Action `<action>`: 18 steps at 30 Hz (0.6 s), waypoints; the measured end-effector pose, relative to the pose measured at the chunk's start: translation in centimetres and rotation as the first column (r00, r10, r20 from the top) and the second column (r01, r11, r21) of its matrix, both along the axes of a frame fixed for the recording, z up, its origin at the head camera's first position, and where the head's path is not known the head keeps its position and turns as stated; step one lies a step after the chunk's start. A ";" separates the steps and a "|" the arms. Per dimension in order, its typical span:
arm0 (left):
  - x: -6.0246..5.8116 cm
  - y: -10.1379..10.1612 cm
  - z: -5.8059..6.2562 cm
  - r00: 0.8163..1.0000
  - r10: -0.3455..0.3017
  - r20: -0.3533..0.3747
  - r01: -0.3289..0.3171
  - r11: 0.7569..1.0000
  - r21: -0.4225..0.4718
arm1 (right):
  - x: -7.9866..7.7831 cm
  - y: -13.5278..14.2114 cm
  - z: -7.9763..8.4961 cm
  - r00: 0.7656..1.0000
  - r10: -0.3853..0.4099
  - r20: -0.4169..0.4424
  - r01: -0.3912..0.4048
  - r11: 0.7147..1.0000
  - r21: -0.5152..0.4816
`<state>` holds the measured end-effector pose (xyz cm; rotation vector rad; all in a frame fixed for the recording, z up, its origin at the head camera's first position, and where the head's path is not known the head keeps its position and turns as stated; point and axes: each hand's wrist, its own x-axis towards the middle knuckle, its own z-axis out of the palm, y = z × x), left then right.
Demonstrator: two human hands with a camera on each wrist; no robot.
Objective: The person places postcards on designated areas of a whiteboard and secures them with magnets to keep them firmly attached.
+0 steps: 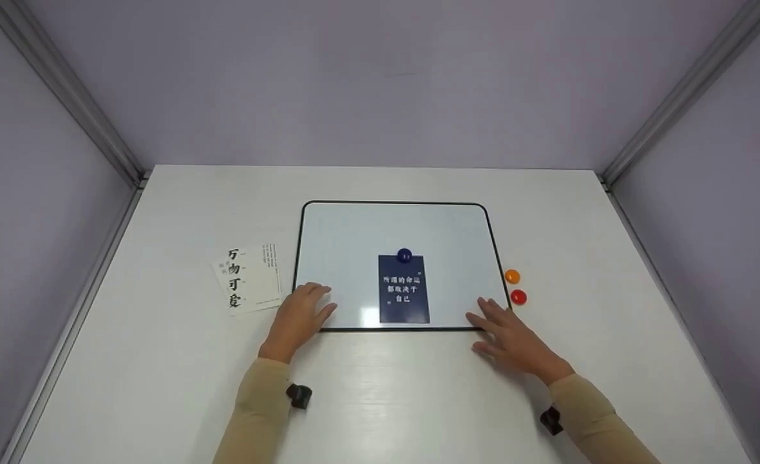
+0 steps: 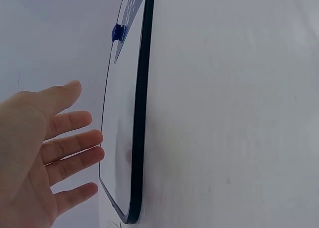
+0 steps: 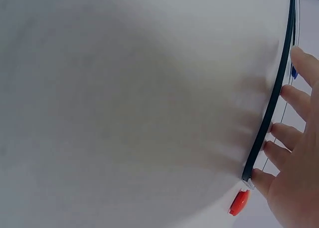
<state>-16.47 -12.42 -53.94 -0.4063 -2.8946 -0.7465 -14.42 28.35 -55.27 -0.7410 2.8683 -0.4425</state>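
The black-framed, rectangular whiteboard lay between the hands, long axis side to side. The left hand was at its near-left corner, the right hand at its near-right; both had fingers spread, gripping nothing, firmness of contact untellable. The dark-blue rectangular paper card lay on it, long axis pointing away from the person, about equally near either hand. The left wrist view showed the round blue magnet in profile, standing proud; the head view did not.

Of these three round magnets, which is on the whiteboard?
The blue magnet, at the top edge of the dark card; the orange magnet and red magnet lie outside the whiteboard, on the table.
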 end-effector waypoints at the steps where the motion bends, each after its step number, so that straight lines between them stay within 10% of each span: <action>1: 0.0 -0.1 0.1 1.000 0.010 0.004 -0.010 1.000 0.000 | 0.0 0.0 0.0 1.000 -0.003 0.004 0.003 1.000 0.001; 18: -0.2 -2.4 0.1 0.991 0.134 -0.029 -0.132 0.989 0.074 | 0.1 0.0 0.1 0.998 -0.019 0.052 0.022 0.998 -0.052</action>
